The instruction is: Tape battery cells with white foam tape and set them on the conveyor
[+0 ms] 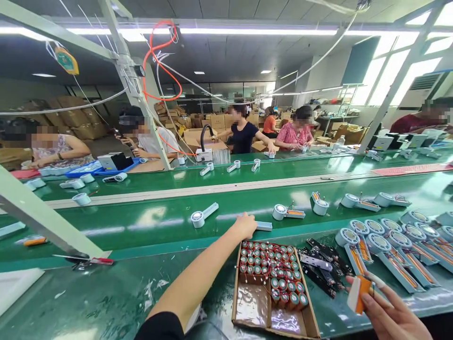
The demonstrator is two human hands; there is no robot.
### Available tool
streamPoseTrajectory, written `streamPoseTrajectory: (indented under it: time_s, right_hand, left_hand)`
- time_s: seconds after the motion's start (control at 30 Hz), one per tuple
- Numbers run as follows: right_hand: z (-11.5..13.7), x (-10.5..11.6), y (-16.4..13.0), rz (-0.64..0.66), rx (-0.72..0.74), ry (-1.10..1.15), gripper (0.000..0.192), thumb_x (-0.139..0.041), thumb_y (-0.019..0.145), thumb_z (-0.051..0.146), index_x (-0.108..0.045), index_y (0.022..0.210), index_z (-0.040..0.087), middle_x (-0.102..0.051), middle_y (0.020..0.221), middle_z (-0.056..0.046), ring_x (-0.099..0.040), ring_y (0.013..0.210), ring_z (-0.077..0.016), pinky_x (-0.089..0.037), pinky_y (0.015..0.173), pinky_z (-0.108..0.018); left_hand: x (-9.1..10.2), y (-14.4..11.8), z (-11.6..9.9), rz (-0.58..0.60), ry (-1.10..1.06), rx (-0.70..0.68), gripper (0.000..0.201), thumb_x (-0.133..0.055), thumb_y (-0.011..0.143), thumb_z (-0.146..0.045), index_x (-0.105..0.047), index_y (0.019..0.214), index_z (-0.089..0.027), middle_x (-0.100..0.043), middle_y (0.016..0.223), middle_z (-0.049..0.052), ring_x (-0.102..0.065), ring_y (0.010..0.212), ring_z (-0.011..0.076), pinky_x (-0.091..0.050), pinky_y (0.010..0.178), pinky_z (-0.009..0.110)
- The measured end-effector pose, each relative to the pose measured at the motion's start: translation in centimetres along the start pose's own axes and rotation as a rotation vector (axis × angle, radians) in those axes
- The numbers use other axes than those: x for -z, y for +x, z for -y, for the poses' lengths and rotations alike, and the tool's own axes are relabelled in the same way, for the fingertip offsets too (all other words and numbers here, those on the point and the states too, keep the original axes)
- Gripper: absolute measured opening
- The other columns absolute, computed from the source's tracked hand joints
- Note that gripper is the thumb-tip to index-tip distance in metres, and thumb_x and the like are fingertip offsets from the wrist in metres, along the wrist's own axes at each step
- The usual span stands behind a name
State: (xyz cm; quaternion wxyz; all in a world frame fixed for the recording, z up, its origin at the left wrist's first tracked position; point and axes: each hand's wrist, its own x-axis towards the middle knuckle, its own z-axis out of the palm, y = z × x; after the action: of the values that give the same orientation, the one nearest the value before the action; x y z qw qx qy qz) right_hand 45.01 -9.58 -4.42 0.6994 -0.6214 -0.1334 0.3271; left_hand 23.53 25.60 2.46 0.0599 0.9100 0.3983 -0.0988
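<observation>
- Reaching fwd across the bench, the left hand lies knuckles-up at the near edge of the green belt, arm stretched out long from the body.
- Fingers curl down onto the end of a flat pale-blue handle piece; that piece pokes out just to the right of the knuckles, long axis running left-right along the belt. Looks like a pinch, but the fingertips are hidden under the hand, so can't tell if it's truly gripped or only touched.
- Right hand sits low and close to the body, well back from the belt, pinching a small orange-and-white part between thumb and fingers. That part stands roughly upright, white side facing left.
- Left is plainly the nearer hand to the belt piece; right is well apart from it.
- Just behind and below the left hand: a cardboard box packed w/ red-capped cells, wires poking out. The box's near-left compartments show bare shiny bottom.
- Right of the box, between the two hands: a heap of black circuit boards.
- Beyond the right hand: rows of open fan bodies, round head plus long handle w/ orange inside.
- Further along the belt past the left hand: a closed white fan to its left, another unit to its right.
- Other people work across the line, at their own benches.
</observation>
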Motion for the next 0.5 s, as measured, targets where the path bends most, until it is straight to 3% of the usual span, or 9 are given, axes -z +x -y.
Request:
streamPoseTrajectory:
  time_s: [0.13, 0.23, 0.33, 0.5]
  right_hand:
    - [0.8, -3.8, -0.1, 0.189, 0.109, 0.036, 0.076, -0.094, 0.067, 0.051, -0.066, 0.131, 0.02, -0.077, 0.123, -0.018, -0.073, 0.118, -0.0361, -0.066, 0.088, -0.034]
    - [2.1, -7.3, 0.2, 0.33, 0.243, 0.067, 0.06, -0.091, 0.074, 0.044, -0.067, 0.125, 0.023, -0.077, 0.122, -0.017, -0.075, 0.113, -0.0345, -0.066, 0.088, -0.04]
    - [3.8, -11.1, 2.5, 0.454, 0.395, 0.016, 0.047, -0.088, 0.078, 0.041, -0.062, 0.114, 0.024, -0.077, 0.122, -0.016, -0.077, 0.109, -0.0308, -0.063, 0.093, -0.042]
    - [5.2, -18.1, 9.6, 0.63, 0.674, -0.568, 0.033, -0.062, 0.095, 0.043, -0.055, 0.118, 0.022, -0.079, 0.116, -0.014, -0.077, 0.105, -0.0245, -0.061, 0.095, -0.041]
  left_hand:
    - [0.0, 0.9, -0.4, 0.087, 0.008, -0.073, 0.036, -0.065, 0.099, -0.042, -0.065, 0.125, -0.016, -0.067, 0.125, 0.01, -0.067, 0.111, 0.0229, -0.058, 0.098, 0.046]
    - [0.2, 1.9, -0.4, 0.12, -0.012, -0.094, 0.03, -0.068, 0.097, -0.042, -0.07, 0.111, -0.016, -0.071, 0.114, 0.008, -0.068, 0.109, 0.022, -0.056, 0.1, 0.047]
    - [-0.1, 2.5, -0.2, 0.115, -0.051, -0.098, 0.029, -0.07, 0.096, -0.042, -0.071, 0.109, -0.016, -0.072, 0.115, 0.008, -0.067, 0.111, 0.0227, -0.055, 0.102, 0.047]
    - [-0.5, 2.7, 0.2, 0.054, -0.114, -0.097, 0.031, -0.066, 0.098, -0.042, -0.069, 0.115, -0.017, -0.069, 0.121, 0.009, -0.066, 0.111, 0.0224, -0.056, 0.1, 0.046]
